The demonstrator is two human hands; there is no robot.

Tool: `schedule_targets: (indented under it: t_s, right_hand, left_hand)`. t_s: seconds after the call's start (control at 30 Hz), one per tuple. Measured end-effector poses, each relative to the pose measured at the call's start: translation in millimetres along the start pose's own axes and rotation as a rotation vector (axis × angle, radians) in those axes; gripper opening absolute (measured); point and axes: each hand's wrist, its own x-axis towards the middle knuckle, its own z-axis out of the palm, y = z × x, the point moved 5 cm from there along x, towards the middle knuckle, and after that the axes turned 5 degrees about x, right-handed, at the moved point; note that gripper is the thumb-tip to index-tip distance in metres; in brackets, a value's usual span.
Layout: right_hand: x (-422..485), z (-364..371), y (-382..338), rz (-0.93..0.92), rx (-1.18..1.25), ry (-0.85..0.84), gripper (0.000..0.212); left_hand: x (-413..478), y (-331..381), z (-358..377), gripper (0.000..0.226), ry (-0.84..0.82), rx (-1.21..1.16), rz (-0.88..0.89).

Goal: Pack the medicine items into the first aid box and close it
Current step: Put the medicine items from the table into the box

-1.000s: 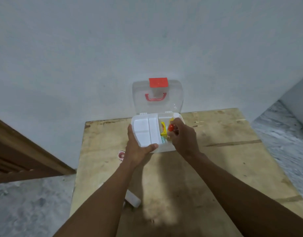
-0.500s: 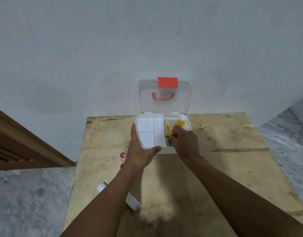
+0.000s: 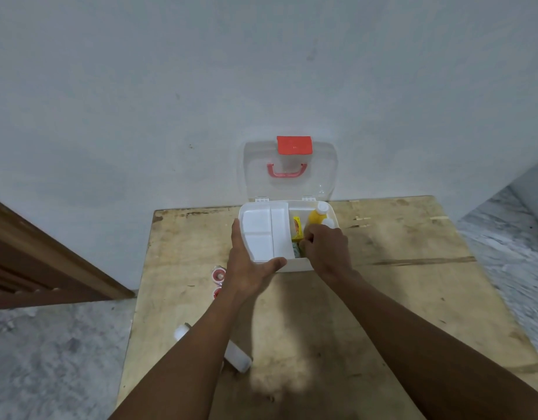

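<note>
A: What's nearest on the plywood table?

B: A white cylinder, a bottle or roll, lying on its side, partly under the left forearm. Beyond it, two small red-rimmed items, probably tape rolls; all still unpacked.

A: And the hands?

B: The left hand is spread around the near-left corner of the first aid box, thumb along its front, likely steadying it. The right hand is curled down inside the right compartment; whether it grips anything, I cannot tell.

A: Inside?

B: A white tray on the left; a yellow carton and a yellow bottle on the right. The clear lid stands open against the wall.
</note>
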Motion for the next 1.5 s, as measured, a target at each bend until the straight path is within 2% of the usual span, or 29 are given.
schedule_targets:
  t_s: [0.2, 0.33, 0.47, 0.53, 0.6, 0.63, 0.67, 0.77, 0.8, 0.83, 0.93, 1.07, 1.13, 1.23, 1.4, 1.5]
  right_hand:
    - [-0.8, -2.8, 0.8, -0.014, 0.008, -0.007, 0.02]
    - [-7.5, -11.8, -2.1, -0.093, 0.029, 0.026, 0.02]
    - [-21.4, -33.9, 1.0, -0.23, 0.085, 0.185, 0.009]
    - [-26.9, -48.2, 13.3, -0.237, 0.129, 0.282, 0.005]
    - [-24.9, -59.4, 32.2, -0.211, 0.184, 0.308, 0.005]
    - [-20.5, -63.1, 42.4, -0.18, 0.211, 0.275, 0.014]
    - [-13.5, -63.1, 54.0, -0.139, 0.23, 0.199, 0.032]
    - [6.0, -49.9, 76.9, -0.063, 0.228, -0.181, 0.111]
    - [12.4, -45.3, 78.0, -0.094, 0.223, -0.272, 0.126]
    - [18.9, -42.3, 76.6, -0.152, 0.245, -0.332, 0.131]
    - [38.4, -29.6, 72.0, -0.331, 0.304, -0.409, 0.128]
    - [50.5, -11.7, 66.6, -0.399, 0.465, -0.472, 0.126]
    - [51.5, -6.8, 66.2, -0.429, 0.521, -0.45, 0.122]
    - [52.1, -1.5, 68.9, -0.429, 0.541, -0.42, 0.12]
    - [54.7, 14.5, 75.4, -0.363, 0.523, -0.42, 0.139]
    - [57.1, 18.5, 77.6, -0.349, 0.511, -0.406, 0.144]
  left_hand:
    - [0.2, 0.6, 0.9, 0.109, -0.01, -0.014, 0.012]
    - [-0.4, 2.0, 1.0, 0.106, -0.015, -0.033, 0.018]
    - [0.6, 0.1, 1.9, 0.104, -0.026, -0.036, 0.024]
    - [0.3, -0.7, 1.5, 0.106, -0.038, -0.049, 0.017]
    - [-0.6, -0.1, 1.2, 0.104, -0.042, -0.054, 0.016]
    - [-1.1, 0.5, 1.3, 0.102, -0.047, -0.055, 0.013]
    - [-1.3, 1.7, 1.7, 0.099, -0.052, -0.055, 0.018]
    - [-2.3, 5.4, 1.6, 0.097, -0.053, -0.034, 0.025]
    - [-2.6, 6.0, 1.2, 0.097, -0.05, -0.033, 0.02]
    - [-2.9, 6.7, 1.0, 0.099, -0.048, -0.036, 0.011]
    - [-2.3, 9.8, 1.5, 0.103, -0.045, -0.017, -0.031]
    - [-0.4, 12.2, 2.6, 0.096, -0.055, 0.033, -0.03]
    - [-2.2, 12.8, 2.4, 0.097, -0.049, 0.03, -0.057]
    - [-3.6, 14.6, 1.9, 0.098, -0.05, 0.045, -0.085]
    - [-3.5, 12.6, 1.7, 0.103, -0.045, 0.059, -0.113]
    - [-1.7, 8.3, 0.1, 0.108, -0.055, 0.046, -0.134]
